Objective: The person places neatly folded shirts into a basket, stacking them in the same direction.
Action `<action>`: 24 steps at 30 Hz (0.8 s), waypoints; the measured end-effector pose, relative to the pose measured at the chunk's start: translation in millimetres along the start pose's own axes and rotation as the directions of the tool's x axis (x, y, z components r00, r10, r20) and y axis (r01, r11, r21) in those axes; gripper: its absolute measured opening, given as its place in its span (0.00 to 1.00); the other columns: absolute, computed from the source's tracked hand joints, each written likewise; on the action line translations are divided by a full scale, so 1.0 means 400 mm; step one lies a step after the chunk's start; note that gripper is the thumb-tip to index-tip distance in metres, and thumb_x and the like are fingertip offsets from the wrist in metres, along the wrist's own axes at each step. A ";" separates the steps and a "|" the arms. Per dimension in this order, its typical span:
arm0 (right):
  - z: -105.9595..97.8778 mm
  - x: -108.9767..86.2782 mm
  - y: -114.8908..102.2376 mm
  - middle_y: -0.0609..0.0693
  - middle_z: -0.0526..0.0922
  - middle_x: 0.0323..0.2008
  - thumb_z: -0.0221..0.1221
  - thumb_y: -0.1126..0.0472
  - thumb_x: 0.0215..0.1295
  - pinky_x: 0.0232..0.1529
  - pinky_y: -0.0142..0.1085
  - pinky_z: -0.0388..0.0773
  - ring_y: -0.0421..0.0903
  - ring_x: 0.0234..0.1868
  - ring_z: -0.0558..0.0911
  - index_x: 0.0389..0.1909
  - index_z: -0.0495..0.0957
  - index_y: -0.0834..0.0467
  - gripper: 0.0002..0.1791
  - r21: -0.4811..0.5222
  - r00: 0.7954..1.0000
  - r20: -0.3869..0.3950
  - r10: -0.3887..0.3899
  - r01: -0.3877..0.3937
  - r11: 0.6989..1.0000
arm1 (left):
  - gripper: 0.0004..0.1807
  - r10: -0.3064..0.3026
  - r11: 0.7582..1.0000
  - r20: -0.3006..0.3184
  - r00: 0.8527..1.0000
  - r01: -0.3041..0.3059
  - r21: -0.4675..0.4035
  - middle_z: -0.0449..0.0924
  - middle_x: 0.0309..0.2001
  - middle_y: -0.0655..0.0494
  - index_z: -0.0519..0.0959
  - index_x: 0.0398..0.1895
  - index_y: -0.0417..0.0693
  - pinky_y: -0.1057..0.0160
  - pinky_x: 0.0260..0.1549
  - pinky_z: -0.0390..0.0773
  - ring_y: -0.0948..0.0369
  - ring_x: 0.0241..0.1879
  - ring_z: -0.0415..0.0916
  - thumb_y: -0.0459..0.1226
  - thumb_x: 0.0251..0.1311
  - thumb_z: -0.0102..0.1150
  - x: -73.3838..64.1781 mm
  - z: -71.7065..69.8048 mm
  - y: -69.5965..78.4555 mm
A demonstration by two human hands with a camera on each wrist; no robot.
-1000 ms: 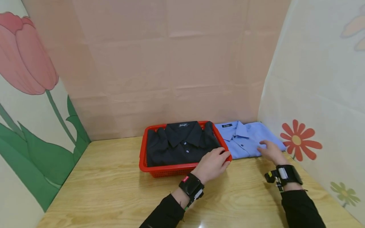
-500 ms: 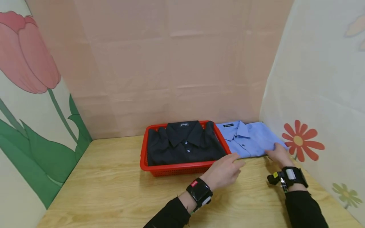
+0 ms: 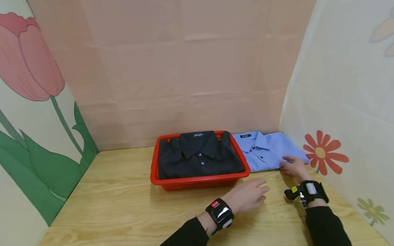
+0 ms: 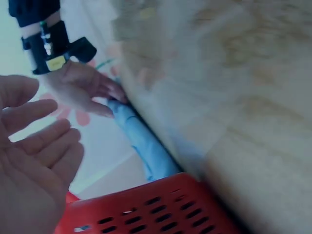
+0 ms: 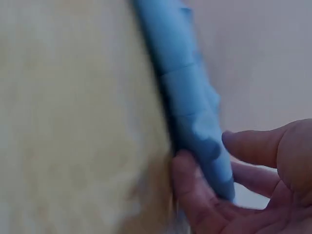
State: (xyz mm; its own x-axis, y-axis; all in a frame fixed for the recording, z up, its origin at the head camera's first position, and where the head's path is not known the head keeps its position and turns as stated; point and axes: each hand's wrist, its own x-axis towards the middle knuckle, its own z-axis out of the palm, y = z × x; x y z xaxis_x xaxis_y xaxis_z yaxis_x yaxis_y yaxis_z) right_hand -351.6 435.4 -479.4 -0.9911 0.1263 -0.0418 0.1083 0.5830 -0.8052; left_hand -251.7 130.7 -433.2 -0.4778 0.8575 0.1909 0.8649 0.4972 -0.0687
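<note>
A folded light blue shirt (image 3: 258, 150) lies on the table, right of a red plastic basket (image 3: 203, 179). In the basket is a folded black shirt (image 3: 197, 160), collar toward the wall. My right hand (image 3: 293, 167) is at the blue shirt's front right corner. In the right wrist view its thumb is spread above the blue shirt's folded edge (image 5: 187, 92), while a finger (image 5: 192, 190) lies along the table side of that edge. My left hand (image 3: 247, 196), holding nothing, hovers with spread, relaxed fingers in front of the basket's right corner.
The wooden table (image 3: 107, 201) meets a brownish paper-covered wall (image 3: 184, 75) behind the basket. White panels with painted flowers border it left and right; the right panel (image 3: 338, 112) stands close beside the blue shirt and my right hand.
My left hand has let go of the basket's front right corner and drawn back toward the right front. The right hand has stayed around the blue shirt's front right corner, shifting slightly.
</note>
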 end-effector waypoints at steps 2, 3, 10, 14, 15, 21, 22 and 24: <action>0.014 -0.005 -0.010 0.76 0.78 0.50 0.54 0.57 0.72 0.37 0.43 0.83 0.55 0.39 0.86 0.62 0.64 0.80 0.31 -0.123 0.995 -0.069 -0.065 0.056 0.991 | 0.16 -0.044 0.999 0.032 0.999 0.045 -0.025 0.70 0.62 0.65 0.75 0.58 0.62 0.73 0.61 0.68 0.71 0.61 0.68 0.49 0.70 0.51 0.001 0.014 -0.002; 0.020 -0.009 -0.015 0.75 0.80 0.48 0.55 0.57 0.71 0.37 0.45 0.82 0.57 0.39 0.85 0.59 0.69 0.80 0.29 -0.198 0.990 -0.104 -0.094 0.072 0.977 | 0.14 -0.061 0.998 0.038 0.997 0.062 -0.030 0.71 0.58 0.66 0.75 0.56 0.62 0.74 0.57 0.70 0.71 0.57 0.70 0.49 0.70 0.52 0.000 0.020 -0.004; 0.014 -0.023 -0.040 0.62 0.85 0.28 0.64 0.56 0.63 0.25 0.40 0.73 0.55 0.29 0.81 0.37 0.84 0.73 0.19 -0.381 0.946 -0.249 -0.206 0.100 0.919 | 0.12 -0.110 0.994 0.080 0.991 0.111 -0.006 0.69 0.42 0.68 0.74 0.51 0.61 0.74 0.42 0.71 0.72 0.44 0.70 0.50 0.68 0.55 -0.006 0.035 -0.006; -0.026 -0.034 -0.044 0.56 0.84 0.22 0.67 0.58 0.57 0.23 0.35 0.68 0.49 0.25 0.78 0.28 0.86 0.69 0.14 -0.453 0.960 -0.171 -0.220 0.122 0.883 | 0.24 -0.192 0.978 0.159 0.968 0.203 -0.052 0.69 0.56 0.64 0.68 0.64 0.62 0.70 0.58 0.70 0.68 0.59 0.67 0.54 0.68 0.53 -0.007 0.035 0.001; -0.038 -0.039 -0.046 0.56 0.84 0.22 0.68 0.59 0.56 0.23 0.35 0.68 0.49 0.25 0.77 0.27 0.86 0.68 0.14 -0.466 0.971 -0.128 -0.201 0.120 0.877 | 0.27 -0.220 0.969 0.185 0.958 0.237 -0.075 0.68 0.61 0.62 0.65 0.67 0.62 0.68 0.62 0.68 0.67 0.64 0.65 0.55 0.67 0.53 -0.008 0.035 0.004; -0.083 -0.061 -0.059 0.52 0.80 0.20 0.64 0.60 0.59 0.24 0.38 0.75 0.48 0.24 0.78 0.28 0.84 0.66 0.11 -0.394 0.993 0.111 0.047 0.001 0.919 | 0.37 -0.344 0.886 0.253 0.904 0.402 -0.230 0.56 0.74 0.48 0.58 0.74 0.60 0.64 0.67 0.65 0.56 0.74 0.54 0.58 0.65 0.55 -0.018 0.029 0.019; -0.087 -0.062 -0.062 0.52 0.78 0.20 0.64 0.61 0.60 0.24 0.39 0.75 0.48 0.23 0.78 0.31 0.82 0.67 0.10 -0.385 0.988 0.132 0.083 -0.026 0.922 | 0.38 -0.355 0.874 0.253 0.900 0.415 -0.252 0.54 0.75 0.48 0.58 0.74 0.60 0.64 0.66 0.67 0.55 0.74 0.54 0.58 0.64 0.55 -0.019 0.030 0.019; -0.094 -0.065 -0.065 0.54 0.76 0.23 0.64 0.62 0.59 0.25 0.40 0.77 0.49 0.24 0.77 0.40 0.78 0.72 0.16 -0.376 0.978 0.158 0.135 -0.066 0.924 | 0.37 -0.367 0.861 0.248 0.897 0.428 -0.275 0.52 0.76 0.48 0.58 0.74 0.61 0.62 0.64 0.69 0.53 0.74 0.53 0.57 0.64 0.55 -0.018 0.033 0.018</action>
State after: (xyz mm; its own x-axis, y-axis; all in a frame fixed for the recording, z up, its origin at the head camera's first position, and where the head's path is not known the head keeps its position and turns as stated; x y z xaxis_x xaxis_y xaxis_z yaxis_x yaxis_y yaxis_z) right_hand -325.7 447.1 -435.4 -0.9671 0.0749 -0.2431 0.1948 0.8325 -0.5186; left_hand -244.0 130.0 -448.0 -0.7838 0.6193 -0.0464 0.5822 0.7587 0.2922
